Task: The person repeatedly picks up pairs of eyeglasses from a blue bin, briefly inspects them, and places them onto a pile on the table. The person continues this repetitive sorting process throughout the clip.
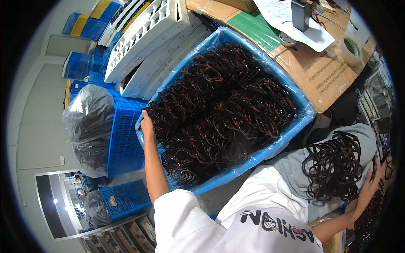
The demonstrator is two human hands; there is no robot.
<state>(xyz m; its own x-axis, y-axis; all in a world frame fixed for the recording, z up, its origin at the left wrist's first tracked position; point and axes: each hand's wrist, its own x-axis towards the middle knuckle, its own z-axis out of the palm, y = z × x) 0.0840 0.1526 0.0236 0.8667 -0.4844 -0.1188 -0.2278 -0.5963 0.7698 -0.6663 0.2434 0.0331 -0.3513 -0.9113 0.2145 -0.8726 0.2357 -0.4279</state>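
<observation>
A blue crate (298, 98) lined with clear plastic is heaped with dark brown, reddish-flecked plastic loops (223, 105), thin and glossy. My left hand (147, 122) is closed over the crate's left rim; some of its fingers are hidden behind the edge. Across my grey-covered lap lies a smaller bunch of the same dark loops (333, 166). Beside that bunch, at the far right, my right hand (371, 182) has its fingers stretched out and holds nothing that I can see. More dark pieces (368, 217) lie below my right wrist, partly lost at the picture's rim.
Cardboard (312, 71) covers the table behind the crate, with a roll of clear tape (351, 50) and white paper (314, 40) on it. White foam trays (145, 40) lean at the back left. Another blue crate (126, 135), with a plastic-wrapped bundle (89, 126), stands left.
</observation>
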